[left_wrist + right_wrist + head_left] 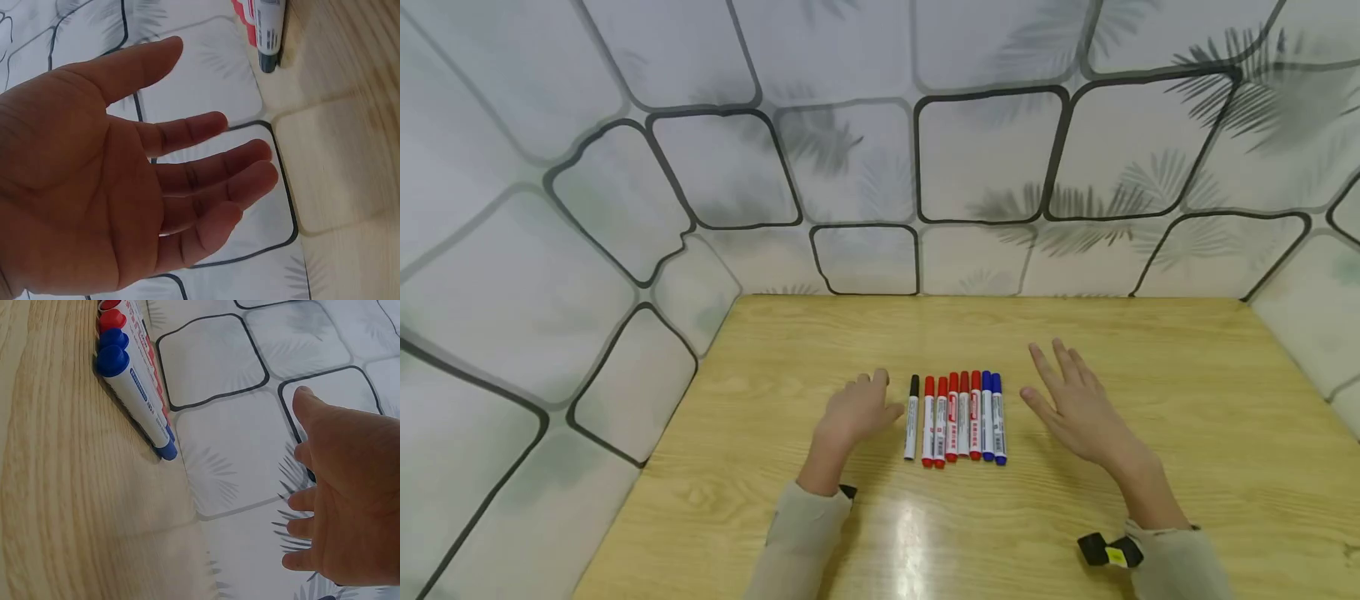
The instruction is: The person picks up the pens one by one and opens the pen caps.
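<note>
Several markers lie side by side in a row on the wooden table, caps pointing away from me. At the left end is a black marker (912, 421), a small gap apart from the red markers (952, 417). Two blue markers (998, 421) form the right end. My left hand (857, 411) is just left of the black marker, fingers loosely bent and holding nothing; its palm shows in the left wrist view. To the right of the blue markers my right hand (1078, 408) is spread, fingers straight and apart from them.
The wooden table (760, 350) runs back to a wall (865, 183) covered in a stone-outline and leaf pattern, with another patterned wall (550, 275) on the left. A black strap piece (1108, 551) sits at the right sleeve (1180, 567).
</note>
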`<state>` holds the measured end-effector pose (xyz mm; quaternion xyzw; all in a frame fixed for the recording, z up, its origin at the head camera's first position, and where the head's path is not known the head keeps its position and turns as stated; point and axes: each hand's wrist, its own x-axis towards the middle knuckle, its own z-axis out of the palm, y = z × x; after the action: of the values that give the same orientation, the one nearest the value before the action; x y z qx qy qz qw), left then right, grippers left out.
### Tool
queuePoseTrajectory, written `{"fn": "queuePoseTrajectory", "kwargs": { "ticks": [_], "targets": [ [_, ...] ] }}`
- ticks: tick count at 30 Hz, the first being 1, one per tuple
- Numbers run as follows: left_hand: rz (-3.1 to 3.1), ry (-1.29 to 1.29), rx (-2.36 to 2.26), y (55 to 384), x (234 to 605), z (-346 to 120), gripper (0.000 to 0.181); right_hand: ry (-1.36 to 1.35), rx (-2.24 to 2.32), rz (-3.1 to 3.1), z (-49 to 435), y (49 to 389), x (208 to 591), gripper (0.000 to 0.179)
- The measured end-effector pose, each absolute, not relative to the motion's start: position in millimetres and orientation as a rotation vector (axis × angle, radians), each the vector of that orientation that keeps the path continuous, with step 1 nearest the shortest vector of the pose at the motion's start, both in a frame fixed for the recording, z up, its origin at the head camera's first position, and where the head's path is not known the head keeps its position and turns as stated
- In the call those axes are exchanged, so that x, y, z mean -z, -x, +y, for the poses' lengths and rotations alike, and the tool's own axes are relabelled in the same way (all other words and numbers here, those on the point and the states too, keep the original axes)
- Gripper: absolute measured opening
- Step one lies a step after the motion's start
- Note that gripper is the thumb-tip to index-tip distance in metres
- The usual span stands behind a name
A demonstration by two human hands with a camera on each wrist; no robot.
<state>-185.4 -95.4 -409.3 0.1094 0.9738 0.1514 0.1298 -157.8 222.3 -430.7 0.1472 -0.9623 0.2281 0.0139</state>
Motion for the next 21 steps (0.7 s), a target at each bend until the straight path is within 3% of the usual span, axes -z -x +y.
{"fn": "queuePoseTrajectory", "kwargs": {
  "ticks": [21],
  "targets": [
    [2.786,-0.337,-0.384,178.4,418.9,-51.9,0.044,-0.413,-0.714,-3.005,231.4,158.3,434.1,0.07]
  ]
}}
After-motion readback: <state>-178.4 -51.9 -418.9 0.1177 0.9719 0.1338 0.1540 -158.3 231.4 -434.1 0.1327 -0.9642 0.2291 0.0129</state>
